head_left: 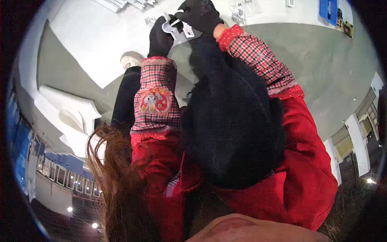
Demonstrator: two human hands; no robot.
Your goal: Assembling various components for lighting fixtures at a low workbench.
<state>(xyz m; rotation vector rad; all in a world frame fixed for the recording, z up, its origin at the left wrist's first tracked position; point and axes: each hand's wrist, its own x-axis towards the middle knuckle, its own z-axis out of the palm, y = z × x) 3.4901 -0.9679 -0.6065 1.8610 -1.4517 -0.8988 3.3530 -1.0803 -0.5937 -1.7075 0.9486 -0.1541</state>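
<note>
Both of my hands wear black gloves and are close together at the top of the view. My left hand is closed around a white bracket-like part with a curved, ring-like end and a flat plate with a hole. From the right, my right hand reaches over it, its fingers bent and pinched at a thin pale piece by the curved end. Whether that piece belongs to the part, I cannot tell. The glove fingers partly cover the part. Checked red sleeve covers sit on both forearms.
White sheeting lies on the grey floor. Metal profiles lie at the far left, a clear bag with fittings beyond my right hand. Far right are a blue bin and a yellow-black tool. White packing material lies left.
</note>
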